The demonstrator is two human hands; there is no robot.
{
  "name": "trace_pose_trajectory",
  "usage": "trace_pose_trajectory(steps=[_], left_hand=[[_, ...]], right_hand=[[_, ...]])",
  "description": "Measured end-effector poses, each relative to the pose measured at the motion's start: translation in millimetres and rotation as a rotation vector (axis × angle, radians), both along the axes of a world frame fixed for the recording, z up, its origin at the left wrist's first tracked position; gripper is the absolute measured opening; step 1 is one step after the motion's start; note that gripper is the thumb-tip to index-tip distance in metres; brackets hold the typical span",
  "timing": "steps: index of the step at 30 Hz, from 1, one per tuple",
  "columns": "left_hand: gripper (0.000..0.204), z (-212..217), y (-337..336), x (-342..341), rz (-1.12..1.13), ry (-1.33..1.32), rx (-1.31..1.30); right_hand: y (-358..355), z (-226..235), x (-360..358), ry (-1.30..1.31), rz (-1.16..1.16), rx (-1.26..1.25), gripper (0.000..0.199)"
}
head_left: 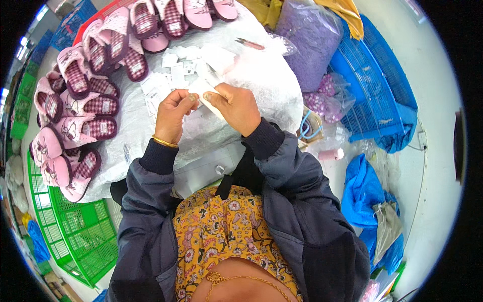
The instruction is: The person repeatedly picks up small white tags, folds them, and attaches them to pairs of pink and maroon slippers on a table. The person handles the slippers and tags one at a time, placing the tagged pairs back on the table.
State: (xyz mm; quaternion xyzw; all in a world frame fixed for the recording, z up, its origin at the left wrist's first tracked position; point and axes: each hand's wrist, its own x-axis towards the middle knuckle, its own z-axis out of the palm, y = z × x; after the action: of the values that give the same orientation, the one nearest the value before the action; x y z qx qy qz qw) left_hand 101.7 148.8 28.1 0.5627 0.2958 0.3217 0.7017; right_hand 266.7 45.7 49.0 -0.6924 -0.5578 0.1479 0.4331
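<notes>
My left hand (173, 113) and my right hand (234, 105) meet over a table wrapped in white plastic sheet (266, 85). Together they pinch a small white paper tag (207, 98) between fingertips; a gold bangle sits on my left wrist. Just beyond the hands lies a loose pile of white paper tags (181, 68). Pink slippers with checked insoles (80, 100) are stacked in rows along the table's left and far side. Small snips with a pink handle (250, 44) lie further back on the sheet.
Green plastic crates (75, 231) stand at the lower left. A blue crate (372, 95) and a purple bagged bundle (309, 40) sit to the right. A pink thread spool (330, 154) and blue plastic bags (365, 194) lie on the right.
</notes>
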Motion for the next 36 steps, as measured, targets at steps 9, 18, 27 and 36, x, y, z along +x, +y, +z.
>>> trace_pose_trajectory(steps=[9,18,27,36], left_hand=[[0.008,18,8,58,-0.012,-0.183,-0.106],[0.015,5,-4,166,-0.286,-0.076,-0.119],[0.018,-14,1,176,-0.31,0.062,-0.104],[0.014,-16,2,175,-0.321,0.078,-0.079]], right_hand=[[-91,-54,36,0.056,-0.341,0.202,0.016],[-83,-68,45,-0.284,-0.334,0.233,0.023],[-70,-70,63,-0.452,-0.223,0.045,0.015],[-77,-71,66,-0.519,-0.173,0.211,0.01]])
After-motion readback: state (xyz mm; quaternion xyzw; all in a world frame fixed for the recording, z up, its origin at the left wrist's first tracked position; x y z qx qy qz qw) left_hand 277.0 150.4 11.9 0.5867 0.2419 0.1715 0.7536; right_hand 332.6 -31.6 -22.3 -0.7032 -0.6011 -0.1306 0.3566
